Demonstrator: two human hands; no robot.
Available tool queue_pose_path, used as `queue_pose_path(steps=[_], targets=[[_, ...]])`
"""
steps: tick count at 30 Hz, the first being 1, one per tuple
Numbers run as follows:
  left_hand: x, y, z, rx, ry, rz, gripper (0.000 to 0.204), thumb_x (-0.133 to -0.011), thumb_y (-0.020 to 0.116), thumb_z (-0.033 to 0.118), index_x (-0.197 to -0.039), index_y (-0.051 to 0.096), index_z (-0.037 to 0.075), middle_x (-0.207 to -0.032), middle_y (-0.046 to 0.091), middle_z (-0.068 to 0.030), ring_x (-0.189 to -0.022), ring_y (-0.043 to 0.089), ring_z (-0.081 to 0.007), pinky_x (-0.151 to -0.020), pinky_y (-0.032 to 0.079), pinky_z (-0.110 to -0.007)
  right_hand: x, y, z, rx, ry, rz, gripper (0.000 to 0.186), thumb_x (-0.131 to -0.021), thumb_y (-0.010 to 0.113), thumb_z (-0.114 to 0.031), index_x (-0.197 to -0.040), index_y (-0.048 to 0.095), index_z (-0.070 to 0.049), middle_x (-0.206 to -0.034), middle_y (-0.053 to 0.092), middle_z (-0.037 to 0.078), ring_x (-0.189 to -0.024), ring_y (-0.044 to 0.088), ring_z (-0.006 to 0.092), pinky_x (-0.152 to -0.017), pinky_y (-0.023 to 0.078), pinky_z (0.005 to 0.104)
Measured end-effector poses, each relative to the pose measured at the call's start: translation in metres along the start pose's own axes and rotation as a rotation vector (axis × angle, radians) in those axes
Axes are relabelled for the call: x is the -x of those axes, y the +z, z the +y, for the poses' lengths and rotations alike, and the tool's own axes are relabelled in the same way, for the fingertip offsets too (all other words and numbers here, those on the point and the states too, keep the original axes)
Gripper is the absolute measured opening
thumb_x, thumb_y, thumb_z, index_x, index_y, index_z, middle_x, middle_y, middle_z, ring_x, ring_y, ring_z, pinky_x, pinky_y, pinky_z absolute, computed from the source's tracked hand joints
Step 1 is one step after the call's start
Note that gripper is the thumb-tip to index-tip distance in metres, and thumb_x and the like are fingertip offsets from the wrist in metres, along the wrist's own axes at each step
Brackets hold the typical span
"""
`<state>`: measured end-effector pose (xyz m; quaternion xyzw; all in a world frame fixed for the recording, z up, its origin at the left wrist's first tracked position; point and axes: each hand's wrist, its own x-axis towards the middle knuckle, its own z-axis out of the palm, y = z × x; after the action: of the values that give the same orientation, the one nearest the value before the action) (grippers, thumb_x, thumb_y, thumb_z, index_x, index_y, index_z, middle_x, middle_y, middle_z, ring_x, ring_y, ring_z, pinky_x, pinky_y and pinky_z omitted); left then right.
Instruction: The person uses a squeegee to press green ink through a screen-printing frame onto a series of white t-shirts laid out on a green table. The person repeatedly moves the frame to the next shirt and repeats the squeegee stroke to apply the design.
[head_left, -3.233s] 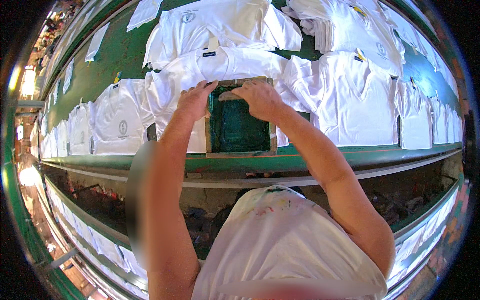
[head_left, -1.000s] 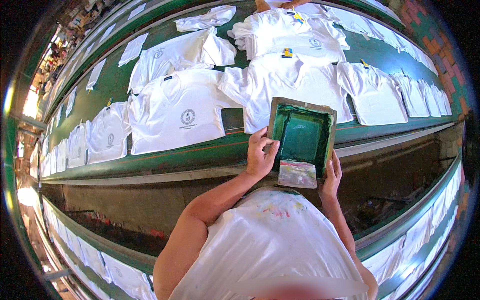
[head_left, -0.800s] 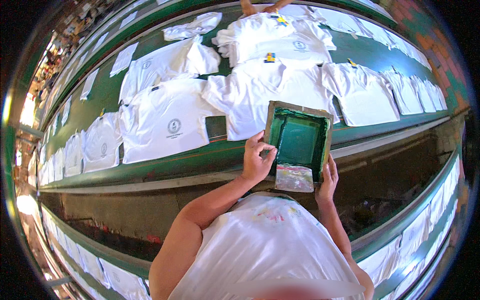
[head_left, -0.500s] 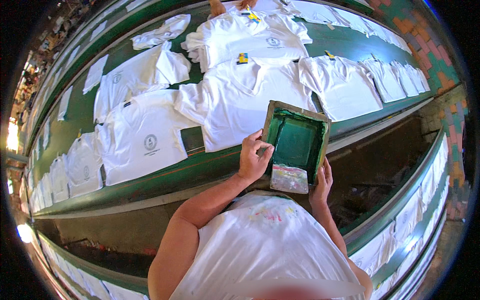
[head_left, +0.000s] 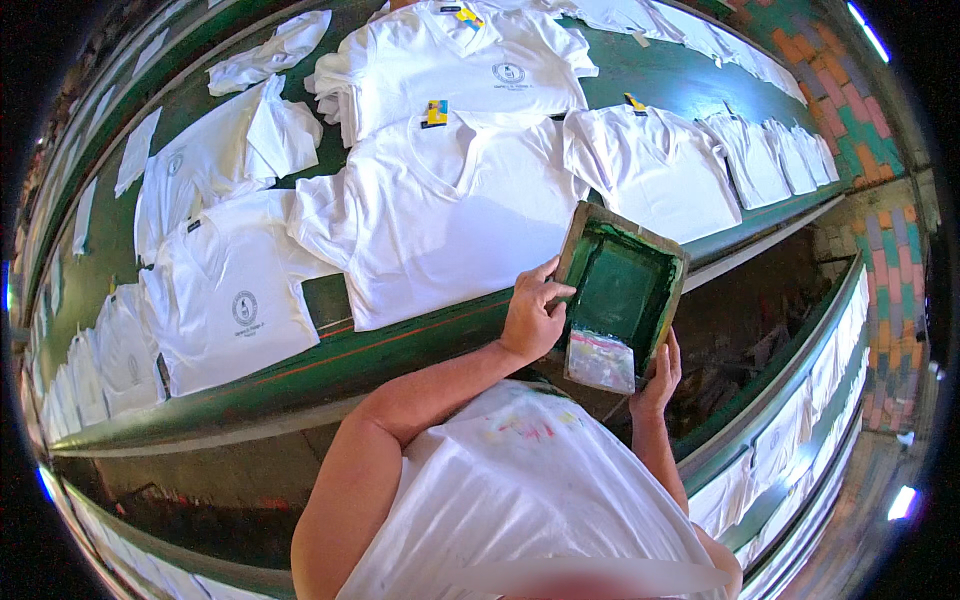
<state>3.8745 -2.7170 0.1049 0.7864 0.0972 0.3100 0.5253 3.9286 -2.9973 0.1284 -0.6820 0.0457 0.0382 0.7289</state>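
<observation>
Between my two hands is a small wooden screen-printing frame (head_left: 675, 265), tilted, its inside coated dark green. At its near end sits a paint-smeared greyish scraper, perhaps a squeegee (head_left: 601, 364). My left hand (head_left: 535, 315) is closed on the frame's left side. Lower down on the right side, my right hand (head_left: 655, 383) grips the frame, its fingers partly hidden behind it. Just beyond the frame, a plain white V-neck T-shirt (head_left: 430, 235) lies flat on the long green table (head_left: 330, 300). To its left lies a white T-shirt (head_left: 215, 320) with a dark round print.
More white T-shirts line the table, including a printed one (head_left: 510, 70) farther back and a row (head_left: 655, 165) at right. Behind me on the right, another table (head_left: 800, 360) holds shirts. A dark gap separates the tables. Tiled floor (head_left: 885, 300) runs along the far right.
The view has shifted, so the shirts appear farther left. My hands and the frame have moved right relative to the shirts. Both hands still grip the frame.
</observation>
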Motion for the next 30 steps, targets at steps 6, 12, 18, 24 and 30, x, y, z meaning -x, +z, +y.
queue_pose_path(steps=[6, 12, 18, 24, 30], targets=[[-0.026, 0.028, -0.02, -0.088, -0.037, 0.176, 0.03, -0.081, 0.077, -0.007, -0.106, 0.082, 0.008, -0.15, 0.067, -0.0289, -0.13, 0.065, -0.0443, -0.111, 0.052, -0.052, -0.091, 0.013, 0.007, -0.036, 0.013, -0.193, 0.059, -0.111, 0.065, -0.024, -0.162, 0.054, 0.005, -0.152, 0.068, 0.014, -0.133, 0.067, 0.0221, -0.116, 0.051, 0.0369], [-0.015, 0.002, -0.03, -0.266, -0.138, 0.359, 0.021, -0.089, 0.078, -0.005, -0.105, 0.081, 0.007, -0.142, 0.072, -0.0293, -0.132, 0.069, -0.0394, -0.11, 0.053, -0.047, -0.151, 0.063, 0.023, 0.077, -0.093, -0.52, 0.056, -0.112, 0.063, -0.013, -0.163, 0.053, 0.007, -0.159, 0.063, 0.016, -0.143, 0.059, 0.0211, -0.123, 0.042, 0.0354], [-0.005, -0.024, -0.051, -0.324, -0.225, 0.516, 0.021, -0.089, 0.078, -0.008, -0.105, 0.08, 0.006, -0.142, 0.073, -0.0285, -0.136, 0.069, -0.039, -0.11, 0.053, -0.047, -0.164, 0.116, 0.037, 0.094, 0.009, -0.692, 0.058, -0.111, 0.071, -0.014, -0.163, 0.054, 0.005, -0.147, 0.062, 0.008, -0.13, 0.059, 0.0158, -0.114, 0.044, 0.0306], [-0.006, -0.035, -0.079, -0.299, -0.214, 0.52, 0.02, -0.091, 0.077, -0.009, -0.108, 0.081, 0.002, -0.162, 0.061, -0.0273, -0.134, 0.068, -0.0302, -0.111, 0.054, -0.04, -0.174, 0.139, 0.047, 0.17, -0.044, -0.747, 0.06, -0.11, 0.074, -0.02, -0.162, 0.055, 0.004, -0.142, 0.061, 0.005, -0.124, 0.057, 0.0148, -0.11, 0.044, 0.0303], [-0.005, -0.04, -0.093, -0.294, -0.201, 0.508, 0.019, -0.092, 0.077, -0.009, -0.108, 0.081, 0.001, -0.164, 0.06, -0.0258, -0.122, 0.07, -0.0246, -0.101, 0.055, -0.036, -0.179, 0.144, 0.051, 0.269, -0.07, -0.775, 0.06, -0.11, 0.073, -0.022, -0.16, 0.056, 0.005, -0.133, 0.062, 0.002, -0.109, 0.055, 0.0113, -0.098, 0.047, 0.0269]])
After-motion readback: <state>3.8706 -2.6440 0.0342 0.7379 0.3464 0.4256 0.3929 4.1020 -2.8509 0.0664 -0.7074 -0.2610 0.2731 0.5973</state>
